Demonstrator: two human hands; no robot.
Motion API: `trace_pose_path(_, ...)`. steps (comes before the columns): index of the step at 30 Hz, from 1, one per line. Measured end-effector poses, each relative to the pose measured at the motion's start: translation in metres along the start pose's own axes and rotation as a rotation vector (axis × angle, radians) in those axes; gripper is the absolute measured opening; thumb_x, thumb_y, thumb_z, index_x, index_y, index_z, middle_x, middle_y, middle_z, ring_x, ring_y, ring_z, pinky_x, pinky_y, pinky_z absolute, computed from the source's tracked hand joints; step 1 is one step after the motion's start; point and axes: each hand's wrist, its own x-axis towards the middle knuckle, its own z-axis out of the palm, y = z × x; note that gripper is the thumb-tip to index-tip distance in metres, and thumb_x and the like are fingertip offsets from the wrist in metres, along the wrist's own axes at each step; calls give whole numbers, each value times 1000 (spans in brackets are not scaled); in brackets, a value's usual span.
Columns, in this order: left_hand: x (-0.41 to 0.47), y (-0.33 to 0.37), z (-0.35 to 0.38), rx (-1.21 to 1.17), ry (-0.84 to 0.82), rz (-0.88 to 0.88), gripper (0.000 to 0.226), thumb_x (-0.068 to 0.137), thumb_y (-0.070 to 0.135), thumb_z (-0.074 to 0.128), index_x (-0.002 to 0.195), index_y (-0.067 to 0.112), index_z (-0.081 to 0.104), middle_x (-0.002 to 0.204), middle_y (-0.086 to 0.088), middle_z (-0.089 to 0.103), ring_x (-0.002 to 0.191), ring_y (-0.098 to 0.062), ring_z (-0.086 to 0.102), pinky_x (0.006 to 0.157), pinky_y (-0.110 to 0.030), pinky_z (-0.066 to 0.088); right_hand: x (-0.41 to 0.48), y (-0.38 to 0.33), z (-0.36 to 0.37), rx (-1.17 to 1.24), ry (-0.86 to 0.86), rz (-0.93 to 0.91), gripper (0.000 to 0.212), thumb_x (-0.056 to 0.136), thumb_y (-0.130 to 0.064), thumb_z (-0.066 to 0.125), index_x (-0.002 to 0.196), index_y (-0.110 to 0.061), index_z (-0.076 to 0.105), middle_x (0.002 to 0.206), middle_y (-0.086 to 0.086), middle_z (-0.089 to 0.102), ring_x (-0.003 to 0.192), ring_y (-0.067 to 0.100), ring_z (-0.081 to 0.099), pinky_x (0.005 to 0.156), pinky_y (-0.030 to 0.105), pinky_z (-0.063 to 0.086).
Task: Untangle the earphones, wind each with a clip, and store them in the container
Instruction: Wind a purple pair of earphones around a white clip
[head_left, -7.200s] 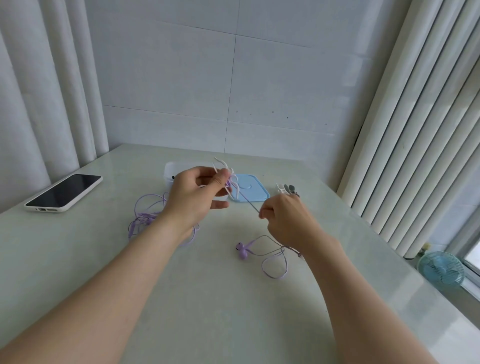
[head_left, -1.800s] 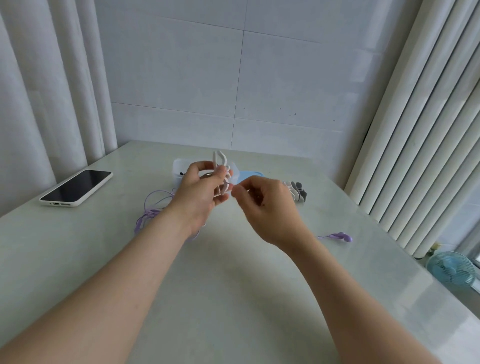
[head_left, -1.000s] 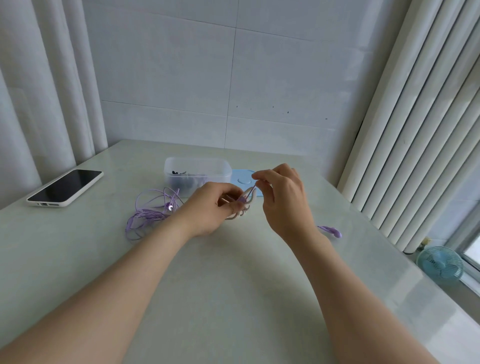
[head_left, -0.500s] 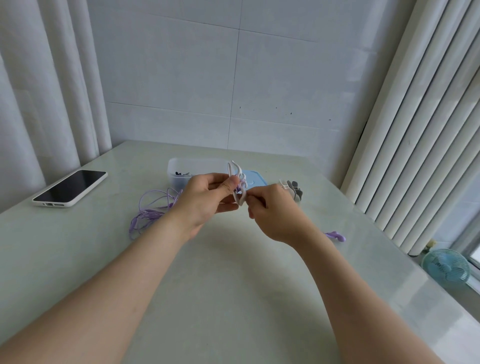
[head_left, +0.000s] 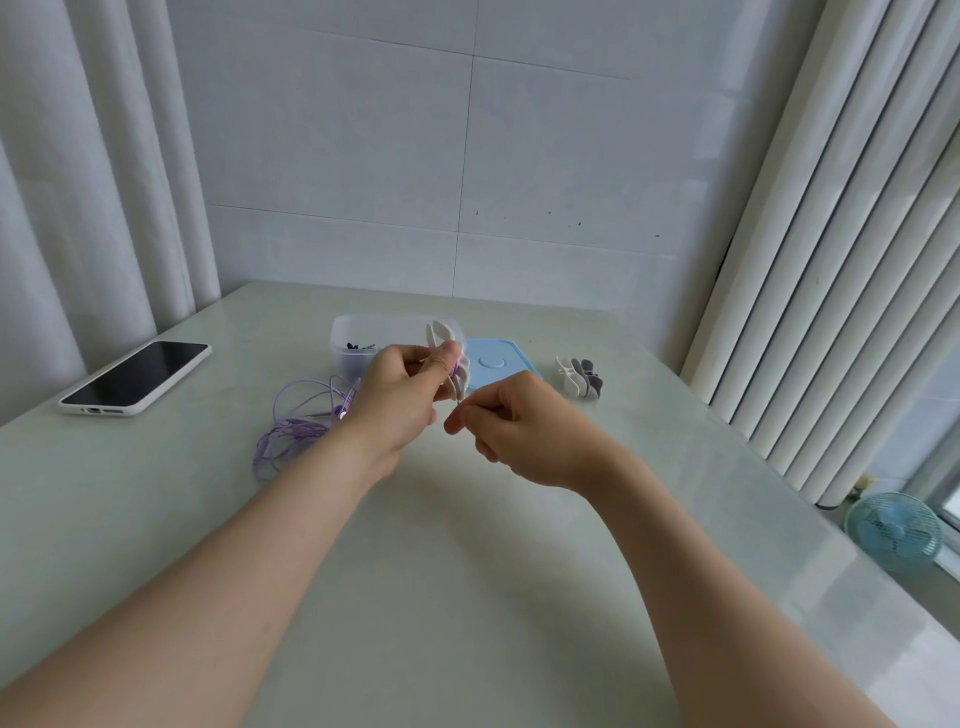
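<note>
Bright, soft daylight from rt; faint shadows; edges bowed (wide-angle lens), mostly sharp.

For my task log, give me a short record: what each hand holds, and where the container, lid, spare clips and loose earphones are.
left hand: grips white clip wound with purple cable
right hand: fingers pinch the cable below the clip
container: open, behind the hands
lid: blue, flat, right of container
spare clips: right of lid
loose earphones: purple heap, left of left hand

A home room, by the look of it: pale glossy worktop (head_left: 467, 597) in a tiled corner, white pleated curtains (head_left: 831, 260), smartphone (head_left: 136, 376), small blue fan (head_left: 892, 526) by the window
</note>
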Motion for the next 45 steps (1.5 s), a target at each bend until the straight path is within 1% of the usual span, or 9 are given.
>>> trace_pose_path(8, -6, -3, 1, 58, -147, 11, 39, 99, 45, 67, 116, 11, 58, 91, 0, 71, 76, -13, 59, 64, -30, 42, 3, -4, -9, 332, 285, 32, 27, 98, -18, 53, 79, -9, 71, 59, 4, 43, 55, 20, 34, 54, 36, 29)
trace_pose_path(13, -7, 0, -1, 14, -256, 53, 33, 96, 42, 69, 113, 13, 66, 95, 0, 75, 78, -16, 56, 66, -29, 38, 5, -1, -15, 449, 405, 73, 27, 102, -18, 53, 81, -9, 68, 69, 11, 37, 52, 20, 32, 48, 25, 35)
trace_pose_path(22, -14, 6, 2, 175, -433, 105, 27, 101, 34, 67, 117, 13, 68, 102, 2, 75, 81, -9, 61, 63, -7, 42, 9, 14, -18, 61, 614, 93, 32, 93, -31, 72, 71, -8, 73, 44, -11, 47, 44, 9, 42, 54, 22, 37)
trace_pose_path(28, -17, 6, 5, 280, -501, 165, 17, 107, 24, 58, 115, 13, 69, 98, 6, 72, 88, -11, 63, 89, -27, 54, 4, 16, -26, 69, 658, 66, 36, 84, -45, 85, 73, -13, 71, 53, -4, 54, 37, 17, 59, 31, 20, 33)
trace_pose_path(31, -18, 8, 6, 300, -473, 166, 18, 110, 17, 50, 118, 15, 67, 97, 9, 69, 86, -3, 62, 82, -17, 51, 6, 21, -26, -35, 685, 107, 42, 81, -54, 84, 66, -18, 68, 46, -11, 53, 40, 7, 52, 37, 14, 33)
trace_pose_path(36, -15, 16, 5, -35, -414, -52, 23, 102, 18, 45, 102, 16, 68, 90, 3, 69, 84, -16, 58, 70, -31, 35, 10, 27, -24, -206, 553, 137, 66, 98, -61, 61, 54, -14, 46, 44, -7, 35, 48, 15, 32, 54, 32, 31)
trace_pose_path(41, -12, 27, 2, -574, -352, -238, 23, 91, 11, 46, 103, 10, 66, 92, -6, 63, 79, -22, 59, 68, -34, 33, 9, 19, -25, 250, 411, 284, 67, 102, -59, 55, 65, -4, 64, 42, -12, 49, 47, 9, 48, 54, 17, 38)
trace_pose_path(43, -10, 28, -2, -697, -291, -263, 23, 88, 12, 51, 106, 11, 65, 96, -5, 66, 83, -22, 62, 71, -33, 35, 8, 18, -28, 504, 339, 333, 51, 99, -47, 66, 62, -13, 58, 54, -2, 55, 54, 19, 57, 67, 28, 44)
trace_pose_path(45, -8, 26, -4, -767, -232, -281, 23, 98, 12, 45, 108, 12, 65, 107, -7, 70, 92, -24, 65, 74, -32, 37, 8, 19, -29, 699, 267, 389, 43, 97, -41, 71, 67, -17, 53, 56, 0, 39, 46, 20, 38, 63, 32, 37)
